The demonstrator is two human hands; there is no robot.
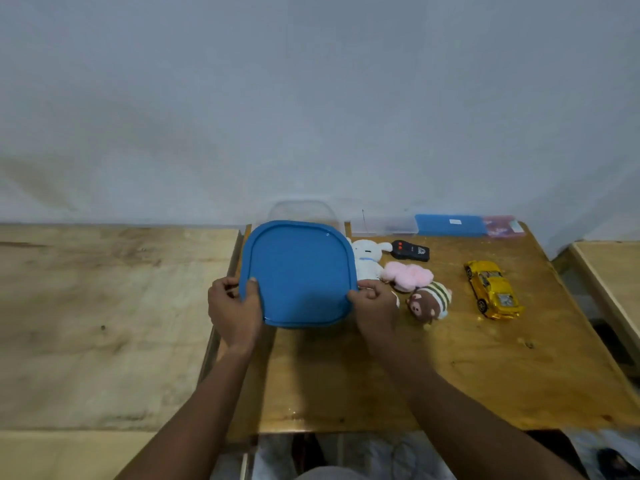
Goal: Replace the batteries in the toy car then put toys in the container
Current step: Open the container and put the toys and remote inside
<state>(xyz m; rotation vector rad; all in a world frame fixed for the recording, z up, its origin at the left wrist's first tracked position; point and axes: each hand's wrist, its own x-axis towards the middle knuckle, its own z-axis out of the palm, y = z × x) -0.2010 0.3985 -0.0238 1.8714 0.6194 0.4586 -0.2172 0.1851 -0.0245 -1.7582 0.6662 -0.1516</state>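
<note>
Hands grip a blue lid [301, 275]: left hand [233, 308] pinches its left edge, right hand [375, 306] its right edge, above the clear container [301, 211]. Yellow toy car [493, 289] sits on the wooden table [467, 368], right of three plush toys [408, 277].

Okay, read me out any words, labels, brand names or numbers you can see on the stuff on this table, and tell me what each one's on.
None can be read.
Black remote control: a pale logo mark, too blurred to read.
Blue box by the wall: a small white label, too small to read.
Pink packet beside it: printing, blurred.
Blue lid, yellow toy car: no text visible.
</note>
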